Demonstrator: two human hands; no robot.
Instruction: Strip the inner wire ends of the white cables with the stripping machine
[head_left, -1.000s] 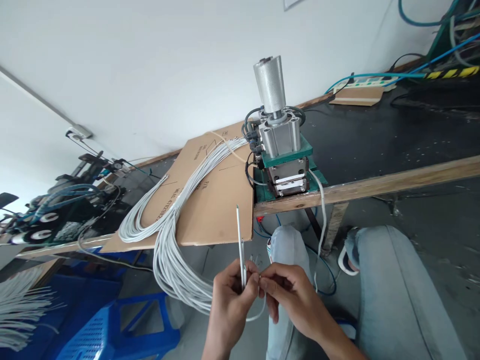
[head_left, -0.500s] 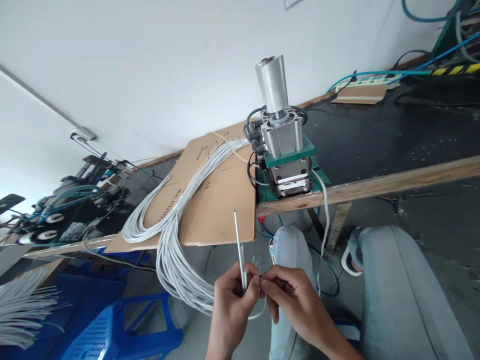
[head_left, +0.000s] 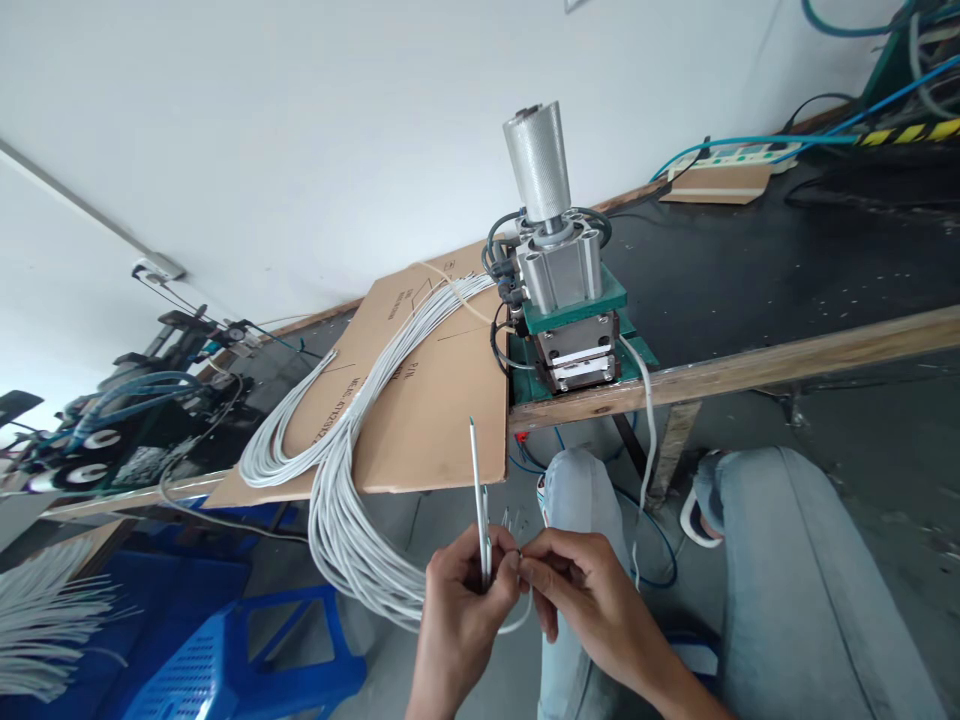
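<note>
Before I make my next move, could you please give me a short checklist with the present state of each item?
1. Left hand holds the thin white rod: ok.
2. Right hand has its fingertips up against the left's: ok.
3. Both hands clear of the metal machine: ok.
4. Cable bundle wholly on the cardboard sheet: not ok, part hangs over the edge.
5. Condition of the tiny piece between the fingertips: cannot tell, it is too small and mostly covered.

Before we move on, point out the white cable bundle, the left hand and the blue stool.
White cable bundle [head_left: 336, 500], head view: hanging strands.
Left hand [head_left: 461, 608], head view: its middle.
Blue stool [head_left: 187, 655], head view: perforated panel.
</note>
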